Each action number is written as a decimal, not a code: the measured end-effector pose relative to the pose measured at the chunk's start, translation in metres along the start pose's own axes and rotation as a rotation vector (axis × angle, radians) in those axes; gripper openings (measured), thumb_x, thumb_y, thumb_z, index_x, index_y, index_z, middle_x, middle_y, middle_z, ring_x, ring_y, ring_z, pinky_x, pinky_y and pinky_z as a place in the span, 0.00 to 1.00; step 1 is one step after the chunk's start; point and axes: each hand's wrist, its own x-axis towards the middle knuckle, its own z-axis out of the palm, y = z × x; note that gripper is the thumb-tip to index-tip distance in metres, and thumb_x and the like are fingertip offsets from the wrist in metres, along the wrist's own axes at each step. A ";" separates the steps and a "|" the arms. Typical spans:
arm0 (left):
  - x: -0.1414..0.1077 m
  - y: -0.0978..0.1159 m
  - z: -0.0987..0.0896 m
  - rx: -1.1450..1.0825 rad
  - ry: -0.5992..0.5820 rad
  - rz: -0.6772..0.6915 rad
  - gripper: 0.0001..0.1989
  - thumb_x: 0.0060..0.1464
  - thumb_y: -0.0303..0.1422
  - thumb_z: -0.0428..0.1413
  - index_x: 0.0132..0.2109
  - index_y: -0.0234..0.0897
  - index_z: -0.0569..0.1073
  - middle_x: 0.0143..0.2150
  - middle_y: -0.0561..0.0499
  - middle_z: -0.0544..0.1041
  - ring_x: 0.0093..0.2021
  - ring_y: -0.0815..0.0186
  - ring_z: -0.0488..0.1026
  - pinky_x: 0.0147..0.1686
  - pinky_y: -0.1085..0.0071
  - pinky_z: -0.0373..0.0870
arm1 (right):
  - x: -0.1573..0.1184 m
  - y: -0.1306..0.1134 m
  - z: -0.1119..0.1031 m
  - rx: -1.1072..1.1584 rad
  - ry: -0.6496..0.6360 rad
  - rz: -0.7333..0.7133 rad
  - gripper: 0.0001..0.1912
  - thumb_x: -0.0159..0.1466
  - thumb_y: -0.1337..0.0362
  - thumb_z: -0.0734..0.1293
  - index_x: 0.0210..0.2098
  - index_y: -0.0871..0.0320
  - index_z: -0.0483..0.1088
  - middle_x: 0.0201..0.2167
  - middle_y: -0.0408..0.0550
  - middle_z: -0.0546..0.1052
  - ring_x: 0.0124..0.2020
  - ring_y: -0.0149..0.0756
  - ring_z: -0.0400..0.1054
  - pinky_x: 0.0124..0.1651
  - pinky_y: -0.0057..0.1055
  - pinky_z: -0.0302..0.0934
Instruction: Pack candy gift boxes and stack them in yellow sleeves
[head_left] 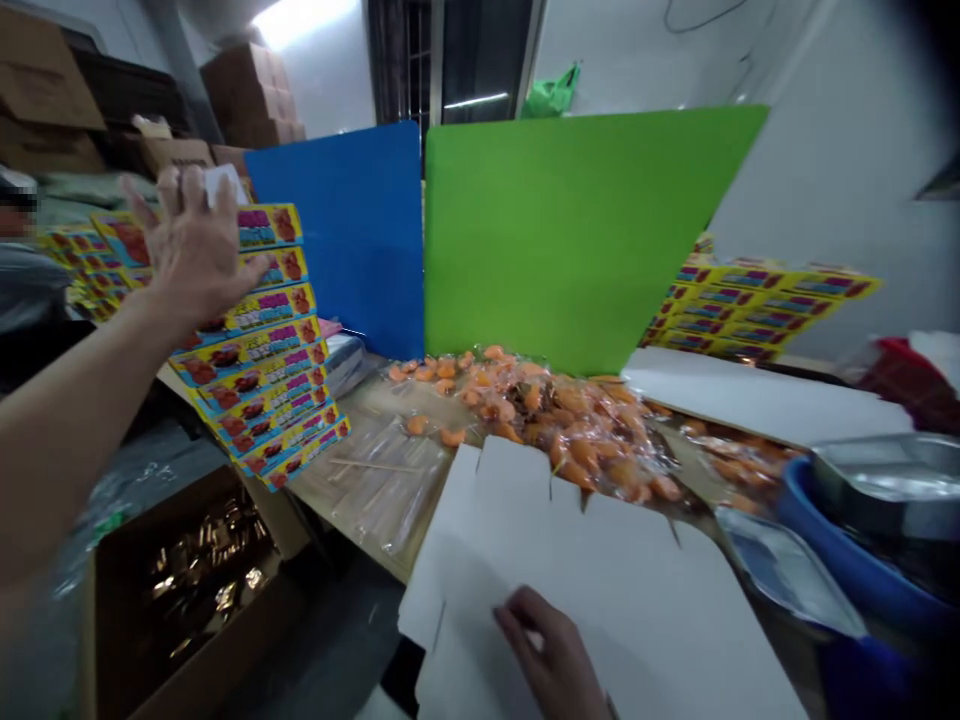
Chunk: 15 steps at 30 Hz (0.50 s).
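Raising the open, empty left hand (191, 245) beside stacked yellow printed card boxes (262, 345). The relaxed right hand (551, 650) rests ungripping on flat white cardboard (637, 590).

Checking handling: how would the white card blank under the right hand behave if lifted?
The white card blank looks light, being thin and flat. Its slit flaps at the far edge would probably bend easily, and it may sag if lifted by one side.

From here, my view cuts off the right hand (551, 650) at 6 o'clock. At 7 o'clock, the glinting contents (202, 565) of the cardboard box (187, 650) are too dark to name. A blurred person (19, 205) sits at the 9 o'clock edge.
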 end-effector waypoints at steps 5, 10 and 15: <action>-0.049 0.089 0.020 -0.148 0.014 0.153 0.36 0.54 0.45 0.52 0.61 0.23 0.54 0.66 0.36 0.52 0.66 0.49 0.40 0.61 0.45 0.24 | 0.017 -0.039 0.045 -0.430 -0.188 -0.192 0.33 0.44 0.61 0.76 0.48 0.60 0.66 0.52 0.61 0.68 0.51 0.54 0.61 0.52 0.49 0.57; -0.127 0.172 0.069 -0.617 -0.302 0.169 0.16 0.51 0.39 0.54 0.44 0.33 0.72 0.49 0.41 0.73 0.60 0.49 0.57 0.60 0.46 0.40 | 0.023 -0.045 0.054 -0.510 -0.243 -0.091 0.27 0.44 0.64 0.76 0.42 0.62 0.70 0.48 0.60 0.71 0.48 0.55 0.63 0.50 0.50 0.58; -0.179 0.216 0.111 -1.123 -0.655 -0.258 0.16 0.55 0.40 0.48 0.23 0.38 0.68 0.21 0.51 0.68 0.29 0.60 0.69 0.40 0.60 0.65 | 0.013 -0.016 0.013 0.263 -0.124 -0.023 0.13 0.64 0.59 0.60 0.34 0.58 0.74 0.35 0.49 0.77 0.38 0.40 0.69 0.42 0.34 0.61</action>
